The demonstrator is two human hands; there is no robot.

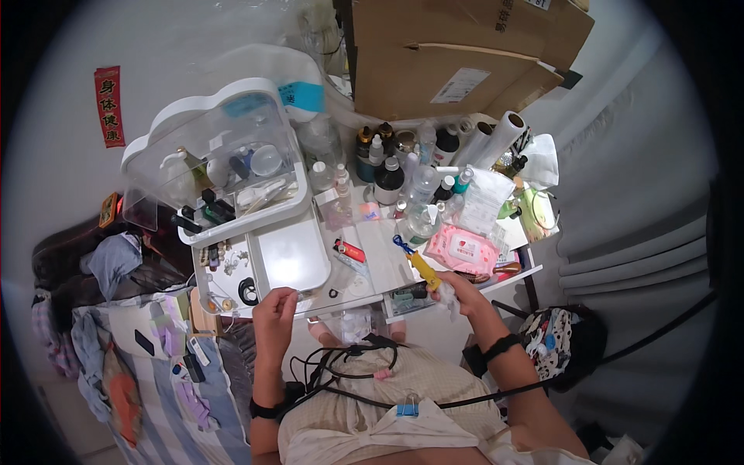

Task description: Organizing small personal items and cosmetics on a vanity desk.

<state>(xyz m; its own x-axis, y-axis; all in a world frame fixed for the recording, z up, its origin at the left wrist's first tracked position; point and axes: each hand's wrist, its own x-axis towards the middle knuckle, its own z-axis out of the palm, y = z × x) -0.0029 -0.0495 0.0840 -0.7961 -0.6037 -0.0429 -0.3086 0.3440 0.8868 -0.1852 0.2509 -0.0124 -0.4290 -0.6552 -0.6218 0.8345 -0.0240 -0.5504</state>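
Observation:
My right hand (459,293) grips a yellow tool (424,270) with a blue cord loop at its far end, together with a crumpled white tissue (447,295). Both are above the open drawer (465,289) at the table's front. My left hand (273,319), fingers pinched together, is at the front edge of the white organizer tray (290,256); whether anything small lies between the fingertips cannot be told. Between the hands, a red item (350,250) with a metal ring lies on the tabletop. Beside the right hand is a pink pack of wipes (459,250).
A clear-lidded organizer (244,215) stands at the left. Several bottles (388,180) and a pump bottle (423,224) crowd the table's back. Behind them rises a cardboard box (430,75). Black cables (349,401) cross the lap. A bag (558,349) is at the right.

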